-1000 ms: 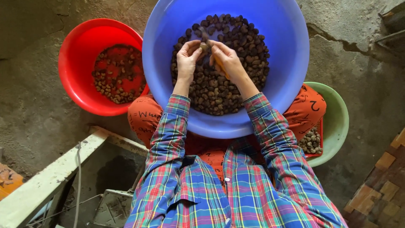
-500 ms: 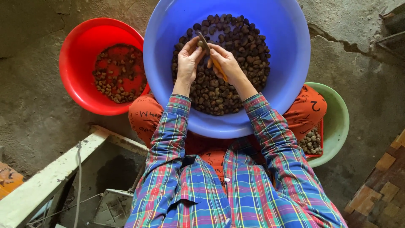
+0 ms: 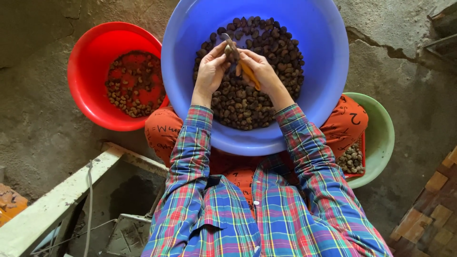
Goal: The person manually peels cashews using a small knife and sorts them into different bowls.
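Note:
A large blue basin (image 3: 323, 71) on my lap holds a heap of dark brown nuts (image 3: 247, 100). Over the heap, my left hand (image 3: 209, 71) pinches one nut (image 3: 228, 49) at the fingertips. My right hand (image 3: 262, 69) grips a small knife with an orange handle (image 3: 249, 75); its blade points up and rests against that nut. The two hands touch at the fingertips.
A red basin (image 3: 90, 95) with smaller, paler nuts stands on the concrete floor at the left. A pale green bowl (image 3: 381, 138) with more nuts sits at the right, partly under my knee. A white wooden beam (image 3: 62, 195) lies at lower left; wooden blocks (image 3: 428, 214) at lower right.
The hands have stayed over the basin. The knife blade now stands raised against the nut, and both hands have shifted slightly; the nut has turned between the fingers.

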